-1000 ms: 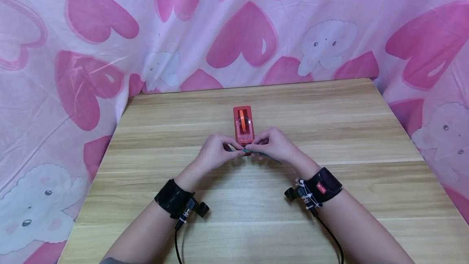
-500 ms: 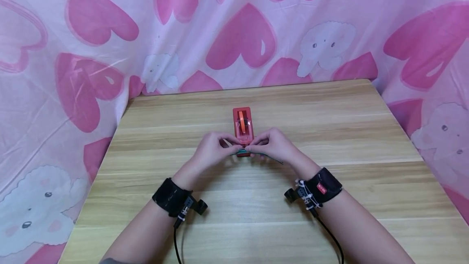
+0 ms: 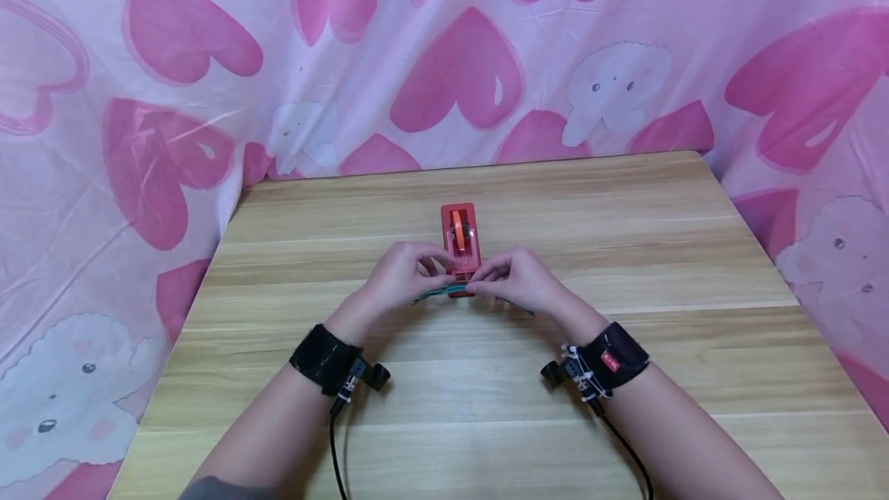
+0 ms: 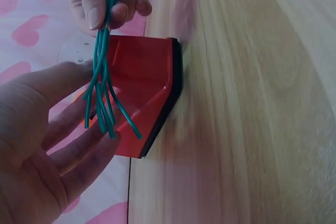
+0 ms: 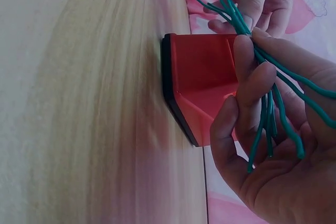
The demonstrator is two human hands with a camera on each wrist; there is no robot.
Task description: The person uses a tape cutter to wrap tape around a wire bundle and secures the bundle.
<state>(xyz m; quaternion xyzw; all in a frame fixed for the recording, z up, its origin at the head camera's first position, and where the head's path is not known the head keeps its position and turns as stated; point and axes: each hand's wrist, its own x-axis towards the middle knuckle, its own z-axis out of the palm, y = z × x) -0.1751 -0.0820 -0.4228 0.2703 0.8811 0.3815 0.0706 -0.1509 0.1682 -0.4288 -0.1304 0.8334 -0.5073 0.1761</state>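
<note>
My right hand (image 3: 517,282) pinches a bundle of thin green wires (image 5: 238,20) near its middle. In the left wrist view, the loose ends of the wires (image 4: 103,90) fan out in front of my left hand (image 4: 29,140), whose fingers are spread and relaxed. Its thumb tip lies close to the bundle; whether it touches cannot be told. Just beyond both hands stands a red tape dispenser (image 3: 460,259) with a black base. An orange roll (image 3: 458,230) sits in it. The hands cover part of its near end in the head view.
The dispenser stands on a wood-grain table (image 3: 458,423). A pink curtain (image 3: 347,83) with hearts hangs behind and at both sides. Each wrist wears a black strap (image 3: 326,359) with a small camera and a trailing cable (image 3: 333,450).
My left fingers have parted from their pinch on the green wires, and the hand has shifted slightly left. More of the wires shows now below it. The right hand has stayed nearly in place.
</note>
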